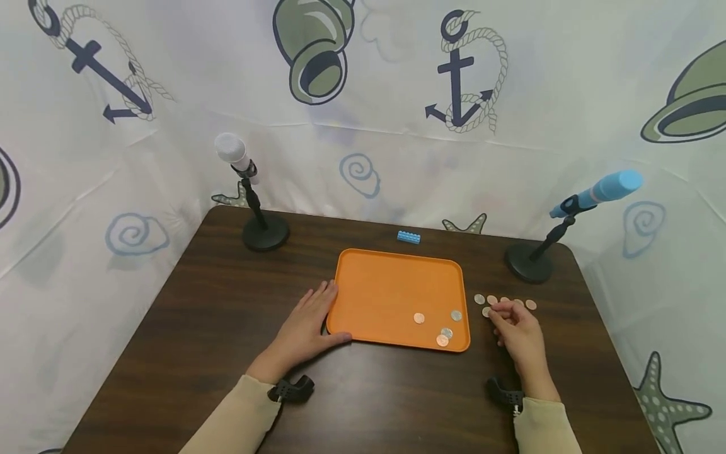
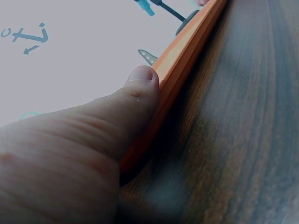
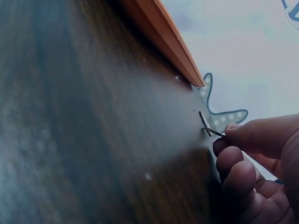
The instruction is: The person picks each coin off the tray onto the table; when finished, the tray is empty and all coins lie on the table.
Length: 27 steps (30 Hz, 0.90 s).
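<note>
An orange tray (image 1: 386, 296) lies on the dark wooden table, with several coins (image 1: 419, 318) in its right front part. My left hand (image 1: 306, 325) rests at the tray's left front corner, fingers stretched along the left side. The left thumb (image 2: 142, 81) lies against the front rim. To the right of the tray, my right hand (image 1: 517, 328) pinches a coin (image 3: 216, 133) between thumb and fingertips, tilted and seen edge-on in the right wrist view. Other coins (image 1: 479, 299) lie in a row just beyond these fingers, which partly hide some of them.
A small blue toy brick (image 1: 409, 237) lies behind the tray. At the back left stands a black stand (image 1: 265, 232) holding a white object (image 1: 231, 149); at the back right another stand (image 1: 529, 261) holds a blue cylinder (image 1: 609, 188). A patterned cloth hangs behind the table.
</note>
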{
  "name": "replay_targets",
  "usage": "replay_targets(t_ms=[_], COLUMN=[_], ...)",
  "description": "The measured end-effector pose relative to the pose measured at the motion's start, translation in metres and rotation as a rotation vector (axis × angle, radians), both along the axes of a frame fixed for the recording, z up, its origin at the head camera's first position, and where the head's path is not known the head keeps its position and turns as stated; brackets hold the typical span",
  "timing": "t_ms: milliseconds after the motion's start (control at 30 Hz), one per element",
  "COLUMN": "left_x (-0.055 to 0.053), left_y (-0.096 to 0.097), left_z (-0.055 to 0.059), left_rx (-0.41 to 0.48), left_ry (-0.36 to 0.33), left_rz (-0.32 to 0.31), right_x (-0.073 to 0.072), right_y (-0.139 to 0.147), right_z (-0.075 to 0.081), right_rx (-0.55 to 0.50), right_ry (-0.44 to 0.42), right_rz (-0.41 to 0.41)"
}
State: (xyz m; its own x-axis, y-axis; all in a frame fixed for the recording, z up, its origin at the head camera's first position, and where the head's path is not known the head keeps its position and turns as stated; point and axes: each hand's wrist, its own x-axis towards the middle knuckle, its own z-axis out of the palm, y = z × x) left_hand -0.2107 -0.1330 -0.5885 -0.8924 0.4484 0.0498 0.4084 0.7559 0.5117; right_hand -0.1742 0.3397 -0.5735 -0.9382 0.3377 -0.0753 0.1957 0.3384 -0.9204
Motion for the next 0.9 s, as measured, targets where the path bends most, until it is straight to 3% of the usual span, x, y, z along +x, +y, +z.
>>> replay_targets(t_ms=[467,900], left_x=[0.0021,0.0017], left_y=[0.0016,0.0019], left_z=[0.0047,0.0019], left_rx=[0.002,0.006], left_ry=[-0.008,0.007], left_rz=[0.009,0.004], right_x=[-0.0038,-0.0051], right_y=[0.0017,0.0028], right_z=[0.0019,-0.0008], right_rx=[0.028,0.089], right_ry=[-0.029,-0.017], right_rz=[0.032,0.054])
